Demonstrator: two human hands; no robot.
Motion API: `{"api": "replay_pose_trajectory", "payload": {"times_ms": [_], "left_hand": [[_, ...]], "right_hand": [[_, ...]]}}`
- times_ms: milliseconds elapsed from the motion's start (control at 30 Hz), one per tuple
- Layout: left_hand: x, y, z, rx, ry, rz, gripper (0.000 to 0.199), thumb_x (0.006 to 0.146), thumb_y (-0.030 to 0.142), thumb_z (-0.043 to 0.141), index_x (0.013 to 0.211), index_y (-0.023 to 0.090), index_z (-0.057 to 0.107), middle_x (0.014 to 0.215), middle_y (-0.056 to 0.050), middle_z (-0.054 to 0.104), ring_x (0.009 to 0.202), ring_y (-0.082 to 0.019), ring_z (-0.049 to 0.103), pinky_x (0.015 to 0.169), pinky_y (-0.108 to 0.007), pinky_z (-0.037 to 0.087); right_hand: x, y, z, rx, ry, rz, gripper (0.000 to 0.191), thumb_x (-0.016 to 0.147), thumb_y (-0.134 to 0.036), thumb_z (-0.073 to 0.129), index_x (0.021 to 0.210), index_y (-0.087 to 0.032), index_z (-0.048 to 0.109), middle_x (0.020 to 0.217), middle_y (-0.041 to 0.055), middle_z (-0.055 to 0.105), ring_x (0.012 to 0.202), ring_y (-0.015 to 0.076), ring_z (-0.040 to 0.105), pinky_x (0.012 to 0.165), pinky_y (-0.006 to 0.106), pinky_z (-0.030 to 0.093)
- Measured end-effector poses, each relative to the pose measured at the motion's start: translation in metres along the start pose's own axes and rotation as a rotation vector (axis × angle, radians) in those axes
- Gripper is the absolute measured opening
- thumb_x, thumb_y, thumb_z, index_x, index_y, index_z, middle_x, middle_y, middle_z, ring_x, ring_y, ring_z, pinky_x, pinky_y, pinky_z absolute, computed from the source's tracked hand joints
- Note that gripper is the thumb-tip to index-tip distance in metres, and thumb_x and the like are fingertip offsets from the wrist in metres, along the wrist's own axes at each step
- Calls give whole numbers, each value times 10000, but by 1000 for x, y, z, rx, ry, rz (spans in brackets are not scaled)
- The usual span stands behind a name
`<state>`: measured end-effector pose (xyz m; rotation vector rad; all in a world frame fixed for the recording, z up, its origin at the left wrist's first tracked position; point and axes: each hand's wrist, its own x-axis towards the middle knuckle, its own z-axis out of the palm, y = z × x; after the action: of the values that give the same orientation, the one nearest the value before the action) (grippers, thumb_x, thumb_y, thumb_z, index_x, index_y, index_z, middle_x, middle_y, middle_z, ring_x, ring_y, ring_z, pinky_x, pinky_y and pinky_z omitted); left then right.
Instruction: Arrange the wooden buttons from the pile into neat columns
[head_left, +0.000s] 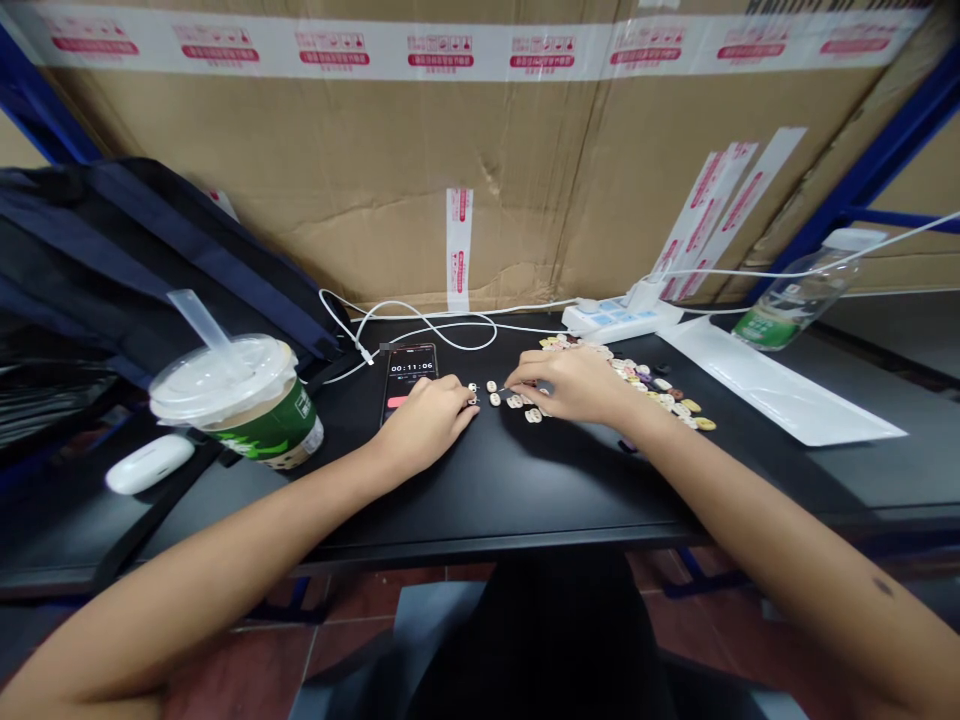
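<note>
Several small cream-coloured pieces lie on the black table in front of me. A pair of them sits between my two hands. My right hand is closed in a pinch beside that pair, its fingertips on a thin, light bit too small to name. My left hand rests on the table by the phone, fingers together at another small piece; what they grip is hidden. A larger pile of mixed cream, yellow, brown and dark pieces spreads behind and right of my right hand.
On the left stand a lidded drink cup, a white case and a dark backpack. A power strip with white cables, a white tray and a bottle are at the right. Cardboard stands behind.
</note>
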<state>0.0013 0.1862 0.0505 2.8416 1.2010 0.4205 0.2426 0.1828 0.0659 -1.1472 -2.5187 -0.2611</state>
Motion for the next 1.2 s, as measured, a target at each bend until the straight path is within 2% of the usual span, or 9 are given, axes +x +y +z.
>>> {"api": "replay_pose_trajectory", "payload": {"times_ms": [167, 367, 700, 933, 1200], "left_hand": [[-2, 3, -2, -6, 40, 36, 199, 998, 242, 494, 1092, 154, 646, 1024, -69, 667, 983, -214, 631, 907, -370, 434], [-4, 8, -4, -28, 3, 57, 166, 990, 235, 503, 1077, 173, 629, 1020, -58, 662, 977, -207, 637, 881, -366, 443], [-5, 13, -3, -93, 38, 75, 151, 969, 281, 550, 1055, 186, 630, 1005, -48, 662, 950, -198, 640, 880, -359, 448], [-5, 15, -4, -204, -10, 108, 182, 947, 363, 603, 978, 188, 646, 966, -34, 645, 913, -188, 622, 829, -322, 471], [-5, 11, 1, -288, -16, 93, 180, 952, 358, 590, 958, 195, 665, 938, -29, 632, 895, -180, 608, 790, -303, 476]], "right_hand": [[-10, 11, -11, 33, 3, 12, 155, 883, -223, 603, 920, -237, 753, 900, -6, 749, 801, 165, 670, 618, 267, 359], [-12, 14, -11, 43, -35, 5, 172, 874, -220, 595, 917, -245, 759, 900, -4, 757, 792, 169, 673, 639, 268, 382], [-11, 2, -9, 109, -91, -23, 182, 835, -166, 612, 893, -249, 763, 865, -8, 743, 785, 157, 672, 660, 266, 383], [-9, -14, -9, 193, -117, -92, 224, 840, -132, 594, 928, -259, 757, 914, -24, 738, 718, 125, 651, 612, 248, 366], [-10, -14, -7, 234, -113, -98, 210, 851, -140, 598, 939, -250, 754, 911, -16, 737, 747, 133, 666, 642, 245, 401]]}}
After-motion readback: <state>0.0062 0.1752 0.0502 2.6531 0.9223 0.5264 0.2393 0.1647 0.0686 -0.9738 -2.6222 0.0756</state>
